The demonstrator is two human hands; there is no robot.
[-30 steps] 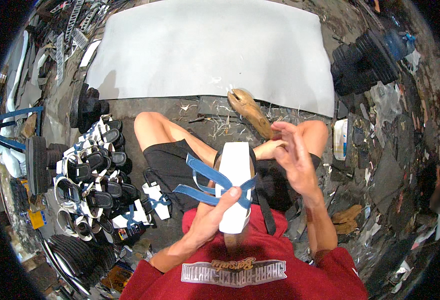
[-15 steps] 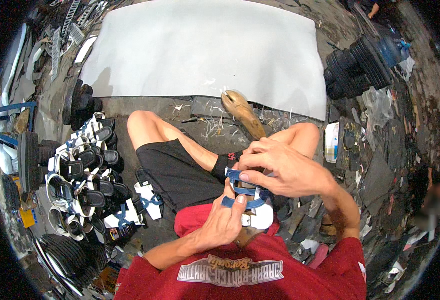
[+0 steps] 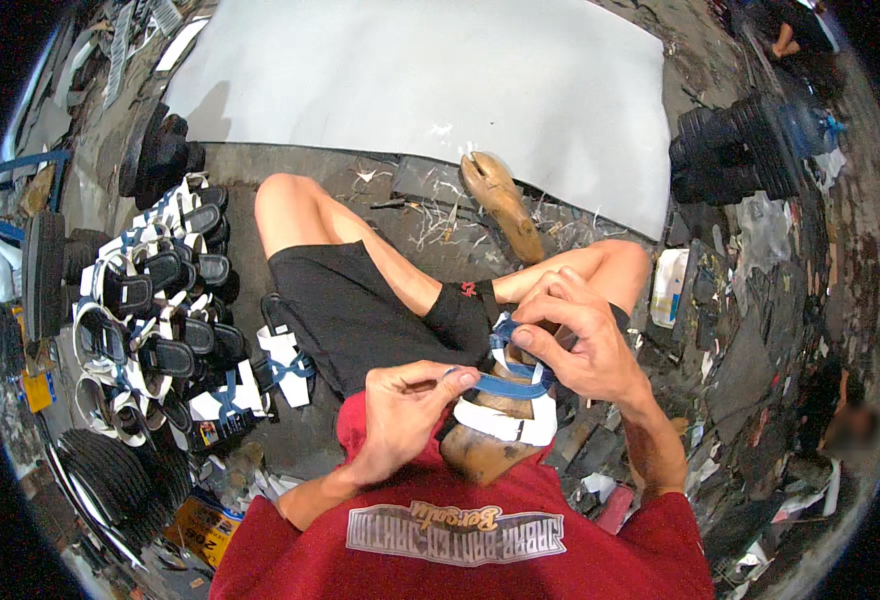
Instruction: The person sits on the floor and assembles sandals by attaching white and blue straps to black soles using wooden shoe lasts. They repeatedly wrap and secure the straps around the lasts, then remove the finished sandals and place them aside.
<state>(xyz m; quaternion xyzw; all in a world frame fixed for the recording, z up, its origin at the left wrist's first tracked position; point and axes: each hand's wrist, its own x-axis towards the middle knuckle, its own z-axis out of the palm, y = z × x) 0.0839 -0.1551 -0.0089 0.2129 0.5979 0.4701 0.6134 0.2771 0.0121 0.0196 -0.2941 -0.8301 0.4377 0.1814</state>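
In my lap rests a brown shoe last (image 3: 485, 455), wrapped with a sandal upper of white and blue straps. Its wide white band (image 3: 505, 422) lies around the last. My left hand (image 3: 405, 405) pinches the loose end of a blue strap (image 3: 505, 386) between thumb and forefinger, drawn out to the left. At the far end of the last, my right hand (image 3: 575, 345) is closed, thumb and fingers pinching another blue strap (image 3: 504, 328). Part of the upper is hidden behind the right fingers. Another brown shoe last (image 3: 505, 205) lies on the floor beyond my legs.
Rows of white-strapped sandals with black footbeds (image 3: 163, 270) stand at the left. A large pale sheet (image 3: 410, 80) covers the floor ahead. Stacks of black soles (image 3: 725, 155) stand at the far right. Scraps litter the floor; white-and-blue strap pieces (image 3: 287, 368) lie by my left leg.
My left hand has moved left off the last, drawing a blue strap end outward. The right hand stays by the far end, now pinching a strap there. The whole view has shifted a little.
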